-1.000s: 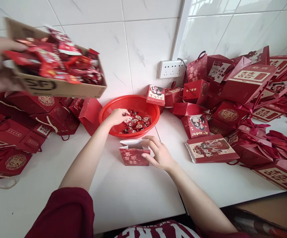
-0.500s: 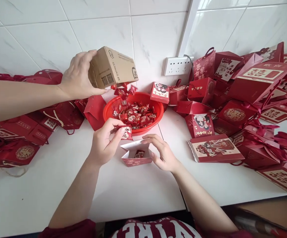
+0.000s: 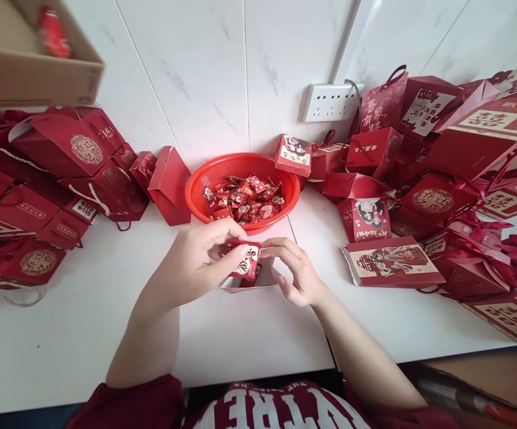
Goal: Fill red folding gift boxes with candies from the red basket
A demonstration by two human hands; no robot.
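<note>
Since half a second ago, the left hand (image 3: pixel 191 265) has carried its small red foil-wrapped sweet (image 3: pixel 246 262) from the front of the oval red plastic basket (image 3: pixel 287 211) to just above the mouth of the open red paper carton with a white inside (image 3: pixel 268 276); the brown cardboard box (image 3: pixel 62 80), then tipping sweets into the basket, has swung away above the worktop's left end. Down my feed, I see the left thumb and fingers pinched on that sweet. The right hand (image 3: pixel 298 273) has curved fingers at the carton's right side, thumb apart; I can't tell whether it grips.

For writing, I get cream label patches with dark characters on the sweet, too soft to read surely. 吾家有 shows on the pinkish-red handled bag (image 3: pixel 381 104) against the wall, and 囍 on the large dark-red gift box (image 3: pixel 486 128) at the worktop's right end. White block letters on the maroon shirt (image 3: pixel 267 411) are partly cut off.

Around these, dark-red rope-handled boxes (image 3: pixel 84 149) crowd the worktop's left end. A flat red carton with a printed couple (image 3: pixel 392 262) lies right of the right hand, behind the front edge. One small couple-printed box (image 3: pixel 293 155) covers part of the basket's right rim from me, and the left hand hides the open carton's left side.
</note>
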